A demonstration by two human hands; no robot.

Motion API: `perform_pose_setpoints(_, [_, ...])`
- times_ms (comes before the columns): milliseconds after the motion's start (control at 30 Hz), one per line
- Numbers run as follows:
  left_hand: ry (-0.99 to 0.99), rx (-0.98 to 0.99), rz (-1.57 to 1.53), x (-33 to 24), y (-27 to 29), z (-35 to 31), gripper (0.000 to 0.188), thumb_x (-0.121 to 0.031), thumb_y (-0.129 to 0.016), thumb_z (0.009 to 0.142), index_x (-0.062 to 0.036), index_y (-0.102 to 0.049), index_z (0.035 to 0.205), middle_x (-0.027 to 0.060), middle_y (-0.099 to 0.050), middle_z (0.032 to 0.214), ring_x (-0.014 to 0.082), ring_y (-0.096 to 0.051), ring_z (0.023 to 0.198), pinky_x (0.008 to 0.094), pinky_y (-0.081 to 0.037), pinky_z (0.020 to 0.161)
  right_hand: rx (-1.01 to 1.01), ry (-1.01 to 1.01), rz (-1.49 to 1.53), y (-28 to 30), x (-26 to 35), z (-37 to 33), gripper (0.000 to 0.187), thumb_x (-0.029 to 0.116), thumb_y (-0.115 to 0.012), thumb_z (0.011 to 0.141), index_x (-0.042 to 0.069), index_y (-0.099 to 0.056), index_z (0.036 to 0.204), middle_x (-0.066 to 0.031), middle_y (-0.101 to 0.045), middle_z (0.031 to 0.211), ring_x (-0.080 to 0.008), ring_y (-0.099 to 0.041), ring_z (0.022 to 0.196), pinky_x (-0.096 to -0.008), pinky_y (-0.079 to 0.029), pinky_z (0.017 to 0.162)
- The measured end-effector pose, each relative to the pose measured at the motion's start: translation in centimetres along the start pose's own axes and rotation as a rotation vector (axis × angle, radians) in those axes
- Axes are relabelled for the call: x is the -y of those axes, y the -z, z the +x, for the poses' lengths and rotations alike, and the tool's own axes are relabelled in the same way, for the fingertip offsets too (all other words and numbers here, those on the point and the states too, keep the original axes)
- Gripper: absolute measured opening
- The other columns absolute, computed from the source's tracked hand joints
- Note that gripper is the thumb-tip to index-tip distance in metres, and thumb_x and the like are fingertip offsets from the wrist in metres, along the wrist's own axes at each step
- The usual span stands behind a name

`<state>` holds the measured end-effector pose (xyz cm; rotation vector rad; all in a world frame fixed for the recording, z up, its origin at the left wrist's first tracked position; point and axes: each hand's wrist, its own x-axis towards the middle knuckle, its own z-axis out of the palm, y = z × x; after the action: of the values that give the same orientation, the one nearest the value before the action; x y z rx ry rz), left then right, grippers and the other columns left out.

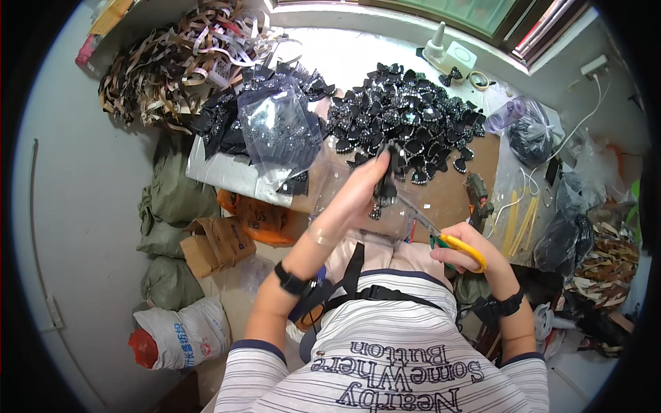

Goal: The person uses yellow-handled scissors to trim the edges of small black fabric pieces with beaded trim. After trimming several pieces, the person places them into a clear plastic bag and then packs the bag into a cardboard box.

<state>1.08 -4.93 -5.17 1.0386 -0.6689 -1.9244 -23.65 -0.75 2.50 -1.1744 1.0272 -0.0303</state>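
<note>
My left hand (359, 189) is closed on a small black bow trimmed with shiny beads (387, 191), held above the near edge of the table. In my right hand (475, 246) is a pair of scissors (428, 224) with yellow and green handles. Its blades point up and left toward the held bow; whether they touch it I cannot tell. Just beyond my left hand spreads a large heap of similar black beaded bows (413, 113). A clear plastic bag (279, 124) lies over more black glittery pieces to the left.
Tangled brown and white ribbon strips (172, 65) fill the back left. A glue gun (478, 196) and yellow glue sticks (527, 224) lie at the right, near a white cable (578, 141). A white nozzle bottle (436, 45) stands by the window. Sacks (182, 334) and a cardboard box (217, 244) sit lower left.
</note>
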Motion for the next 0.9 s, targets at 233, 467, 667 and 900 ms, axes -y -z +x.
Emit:
perform_pose_setpoints(233, [-0.497,-0.604,1.198,-3.3,-0.1,17.3,0.05,-0.041,-0.071,0.08,-0.0061,-0.064,0.115,0.0211,-0.052,0.11,0.036,-0.049,0.105,0.0451,-0.039,0.092,-0.223,0.115,0.164,0.0,-1.8,-1.1,0.025,0.019,-0.066,0.086,0.004,-0.055,0.069,0.0022,-0.049,0.051,-0.005,-0.044,0.04,-0.0222,-0.033,0.039])
perform_pose_setpoints(467, [-0.441,-0.501,1.002,-4.6,1.4,21.8,0.058,-0.049,-0.075,0.074,0.0055,-0.067,0.091,0.0189,-0.066,0.085,0.0278,-0.061,0.082,0.0361,-0.049,0.076,-0.331,0.2,0.33,0.1,-3.6,-1.4,0.024,0.018,-0.062,0.087,0.003,-0.053,0.07,0.0019,-0.047,0.05,-0.0059,-0.043,0.042,-0.0221,-0.032,0.04])
perform_pose_setpoints(667, [-0.016,-0.335,0.292,-3.3,3.8,22.8,0.052,-0.034,-0.079,0.077,0.0038,-0.062,0.108,0.0073,-0.062,0.091,0.0145,-0.053,0.073,0.0289,-0.044,0.065,-0.315,0.191,0.373,0.1,-4.1,-0.4,0.024,0.017,-0.06,0.088,0.004,-0.053,0.069,0.0025,-0.046,0.052,-0.0056,-0.043,0.042,-0.0219,-0.032,0.04])
perform_pose_setpoints(900, [0.102,-0.188,0.019,-2.2,7.8,25.4,0.066,-0.034,-0.08,0.075,0.005,-0.055,0.122,0.0168,-0.058,0.122,0.0252,-0.058,0.106,0.0413,-0.048,0.084,-0.298,0.197,0.356,0.2,-3.1,0.6,0.024,0.019,-0.062,0.087,0.004,-0.054,0.07,0.0014,-0.047,0.052,-0.0066,-0.045,0.044,-0.0225,-0.034,0.041])
